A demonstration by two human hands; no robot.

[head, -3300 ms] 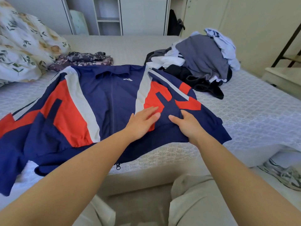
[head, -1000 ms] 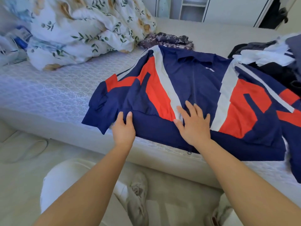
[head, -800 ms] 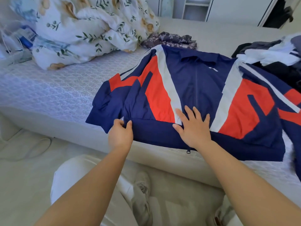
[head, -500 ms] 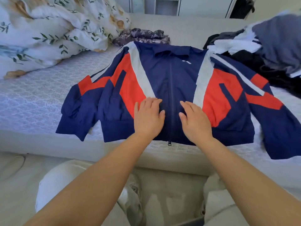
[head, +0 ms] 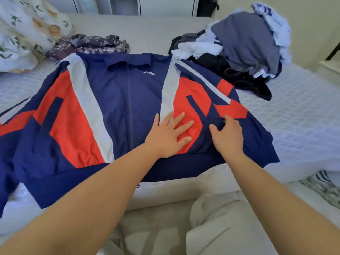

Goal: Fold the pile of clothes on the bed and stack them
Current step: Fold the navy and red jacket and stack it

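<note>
Left hand (head: 168, 134) fingers spread flat on one jacket (head: 128, 100) | right hand (head: 227, 136) fingers pinch a fold at its right sleeve seam | jacket lies open on bed (head: 303, 115), hem at near edge | one clothes pile (head: 239, 48) beyond right fingers | bare mattress to their right

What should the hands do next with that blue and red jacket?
Probably fold the sleeve across: the right hand pinches fabric where the right sleeve meets the body, the left hand presses the jacket flat beside it.
</note>
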